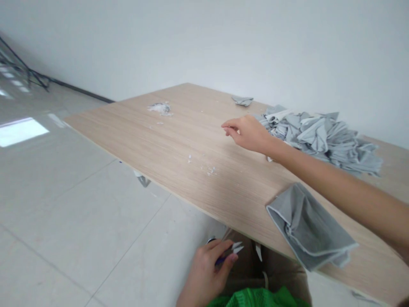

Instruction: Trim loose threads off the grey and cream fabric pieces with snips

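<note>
Low in the view, in front of my lap, my left hand (209, 268) is closed around a pair of thread snips (236, 248), blades pointing right and slightly parted. My right hand (244, 131) reaches over the table with its fingertips pinched together; whether anything small is between them I cannot make out. Below my right forearm a grey cloth piece (303, 221) with pale edges lies at the table's near edge, partly over it. Beyond that forearm spreads a heap of grey cloth pieces (322, 136), partly hidden by my hand and arm.
The wooden table (143, 140) stands near a white wall. Small white scraps (211, 170) lie mid-table, and a little pile of thread scraps (161, 108) sits farther left. One small grey cloth (242, 101) is at the back edge. Black metal legs (28, 70) stand far left.
</note>
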Demonstrator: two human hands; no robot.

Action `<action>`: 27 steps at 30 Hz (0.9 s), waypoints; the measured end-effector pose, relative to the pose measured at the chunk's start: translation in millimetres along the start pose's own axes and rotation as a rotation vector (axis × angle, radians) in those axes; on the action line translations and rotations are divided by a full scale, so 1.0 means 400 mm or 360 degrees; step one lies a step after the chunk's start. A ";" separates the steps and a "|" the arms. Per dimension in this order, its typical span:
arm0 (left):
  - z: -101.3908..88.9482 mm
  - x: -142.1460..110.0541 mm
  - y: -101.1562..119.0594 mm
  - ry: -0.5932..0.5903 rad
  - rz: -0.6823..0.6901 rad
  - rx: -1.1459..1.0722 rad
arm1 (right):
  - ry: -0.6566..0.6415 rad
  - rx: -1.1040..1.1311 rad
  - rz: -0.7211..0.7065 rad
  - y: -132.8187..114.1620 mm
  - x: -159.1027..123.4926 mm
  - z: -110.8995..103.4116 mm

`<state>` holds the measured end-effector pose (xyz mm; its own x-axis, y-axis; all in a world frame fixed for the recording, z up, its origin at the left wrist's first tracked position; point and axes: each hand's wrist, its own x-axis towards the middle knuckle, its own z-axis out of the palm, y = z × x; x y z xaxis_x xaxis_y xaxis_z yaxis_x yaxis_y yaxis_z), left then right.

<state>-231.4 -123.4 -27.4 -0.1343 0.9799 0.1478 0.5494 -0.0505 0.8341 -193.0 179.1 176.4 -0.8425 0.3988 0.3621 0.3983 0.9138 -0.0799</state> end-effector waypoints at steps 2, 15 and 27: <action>-0.001 0.003 0.006 -0.0014 0.0017 -0.0041 | 0.0086 0.0084 0.0043 0.004 -0.081 -0.032; 0.023 0.075 0.121 -0.0129 0.0061 -0.0222 | 0.0388 0.0654 0.1109 -0.121 -0.889 -0.012; 0.137 0.388 0.181 -0.0396 0.0657 0.0646 | 0.0754 0.0140 0.0976 -0.160 -0.941 0.164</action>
<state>-167.4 35.7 26.8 0.3248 0.9133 0.2459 0.7908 -0.4048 0.4591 74.8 -24.5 -15.5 -0.2281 0.7777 0.5858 0.6960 0.5510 -0.4604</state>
